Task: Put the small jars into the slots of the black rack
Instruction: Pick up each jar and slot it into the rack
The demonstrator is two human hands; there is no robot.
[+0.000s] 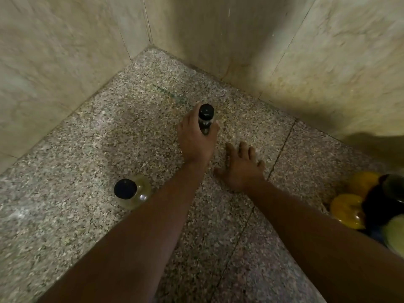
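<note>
My left hand [195, 138] is closed around a small clear jar with a black lid [206, 115], held over the speckled granite counter [87, 149]. My right hand [241, 169] hovers just right of it, fingers spread, holding nothing. A second small jar with a black lid [131, 192] stands on the counter to the left of my left forearm. At the right edge a black rack [378, 206] is partly seen, with yellow-filled jars [347, 211] lying in it; its slots are mostly cut off by the frame.
Beige marble walls [240, 40] meet in a corner behind the counter. A seam [282, 147] runs across the granite right of my hands. The picture is motion-blurred.
</note>
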